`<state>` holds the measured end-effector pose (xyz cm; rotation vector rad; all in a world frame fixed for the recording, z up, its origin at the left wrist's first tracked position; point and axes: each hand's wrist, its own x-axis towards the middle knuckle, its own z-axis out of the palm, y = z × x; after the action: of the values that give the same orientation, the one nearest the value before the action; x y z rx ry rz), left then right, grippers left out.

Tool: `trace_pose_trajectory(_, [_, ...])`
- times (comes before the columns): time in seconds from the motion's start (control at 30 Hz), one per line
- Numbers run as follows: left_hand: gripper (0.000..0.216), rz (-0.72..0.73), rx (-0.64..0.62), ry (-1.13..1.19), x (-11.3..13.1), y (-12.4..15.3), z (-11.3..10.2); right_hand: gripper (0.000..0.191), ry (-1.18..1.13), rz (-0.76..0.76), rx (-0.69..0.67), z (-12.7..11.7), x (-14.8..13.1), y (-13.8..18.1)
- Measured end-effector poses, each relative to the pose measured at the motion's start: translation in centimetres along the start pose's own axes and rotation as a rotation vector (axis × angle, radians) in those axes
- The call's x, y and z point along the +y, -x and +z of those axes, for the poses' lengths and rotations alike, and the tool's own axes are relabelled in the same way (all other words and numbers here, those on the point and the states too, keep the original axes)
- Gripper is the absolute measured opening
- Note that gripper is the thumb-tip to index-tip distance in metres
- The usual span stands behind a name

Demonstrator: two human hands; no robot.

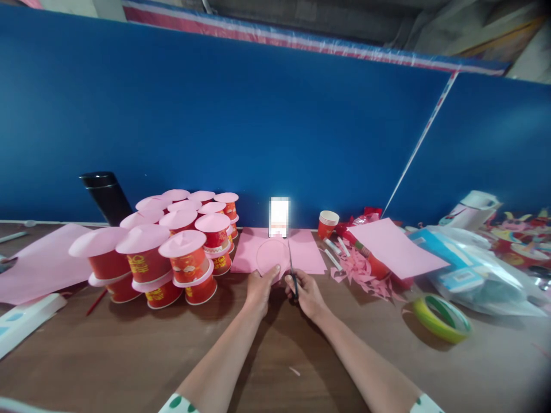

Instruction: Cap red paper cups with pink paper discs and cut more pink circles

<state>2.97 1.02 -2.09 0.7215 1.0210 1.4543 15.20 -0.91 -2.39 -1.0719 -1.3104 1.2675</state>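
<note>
Between my hands is a piece of pink paper [272, 254] with a round outline drawn on it. My left hand [260, 289] pinches its near edge, thumb on top. My right hand [306, 291] has its fingers in the dark handles of a pair of scissors [291, 267], whose blades point away from me along the right side of the circle. Larger pink sheets [316, 261] lie flat on the table behind and under the held paper. Whether the blades are closed is too small to tell.
Stacked red paper cups [188, 265] with pink paper discs stand to the left, before a black bottle [105, 195]. At right are pink paper scraps [361, 272], a cup stack [328, 223], a pink sheet [396, 249], a yellow tape roll [443, 318] and a plastic bag [477, 269]. A blue panel [258, 115] rises behind.
</note>
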Motion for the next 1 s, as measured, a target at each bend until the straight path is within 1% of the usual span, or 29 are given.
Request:
trace_pose_trajectory(0.17, [0.045,0.014,-0.012,0.016,-0.1,-0.06,-0.03,0.037,0.011,-0.007,0.002,-0.03,0.07,-0.05])
trace_pose_trajectory(0.47, [0.045,0.003,0.014,0.022,0.08,0.03,0.06,0.041,0.023,0.008,0.015,-0.03,-0.07,-0.03])
trace_pose_trajectory(0.67, [0.043,-0.006,0.03,0.024,0.1,0.06,0.12,0.039,0.023,0.015,0.025,0.04,-0.07,-0.05])
trace_pose_trajectory(0.8, [0.044,-0.004,0.015,0.049,-0.09,-0.06,0.13,0.039,0.025,0.018,0.026,0.1,-0.13,-0.05])
trace_pose_trajectory(1.0, [0.043,-0.007,0.026,0.023,0.01,-0.09,0.21,0.037,0.032,0.005,0.023,0.01,-0.16,-0.06])
